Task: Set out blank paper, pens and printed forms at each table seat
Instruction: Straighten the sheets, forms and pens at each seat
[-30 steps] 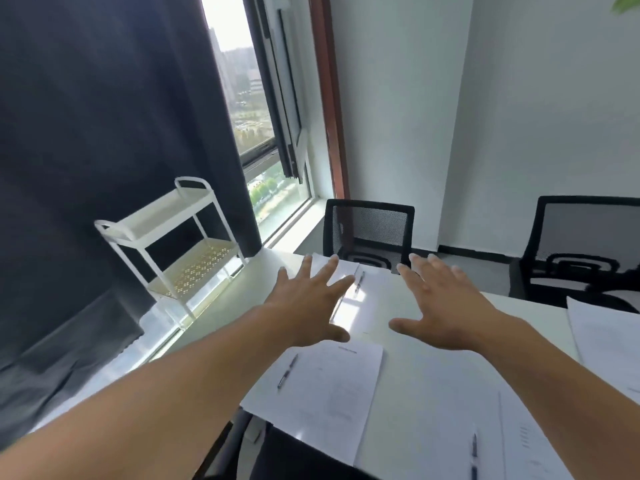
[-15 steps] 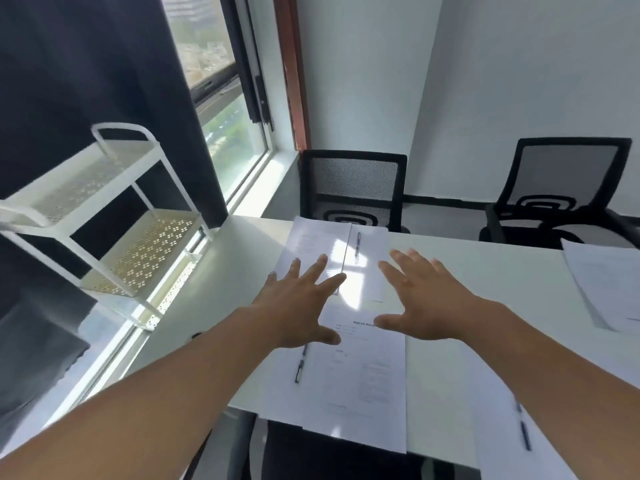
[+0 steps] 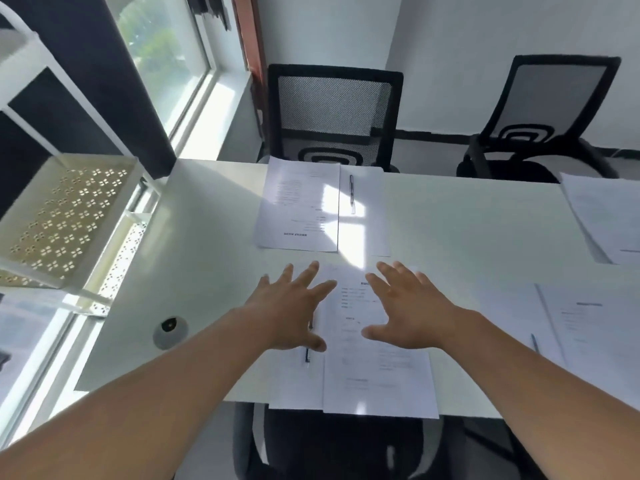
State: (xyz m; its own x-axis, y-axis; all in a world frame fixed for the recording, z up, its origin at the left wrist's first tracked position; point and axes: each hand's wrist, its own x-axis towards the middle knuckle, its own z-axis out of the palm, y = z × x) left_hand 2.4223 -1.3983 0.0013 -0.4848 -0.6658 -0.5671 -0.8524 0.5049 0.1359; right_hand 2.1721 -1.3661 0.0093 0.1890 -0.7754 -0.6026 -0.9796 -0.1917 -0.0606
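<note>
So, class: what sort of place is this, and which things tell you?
Probably an office meeting room: a long white table, mesh office chairs along it, and a printed form with a pen laid at each seat.

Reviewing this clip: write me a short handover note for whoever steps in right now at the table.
Left hand: open, fingers spread, empty, over the near pen.
Right hand: open, empty, over the near printed form.
Near seat: form with a blank sheet tucked under its left edge, pen on that sheet; both overhang the table edge.
Far seat by the window: printed form, blank sheet and pen laid out.
Right side: a further set with a pen, and papers at the far right, partly out of frame.
Left to do: probably square the near set, then check the seats out of view.
</note>
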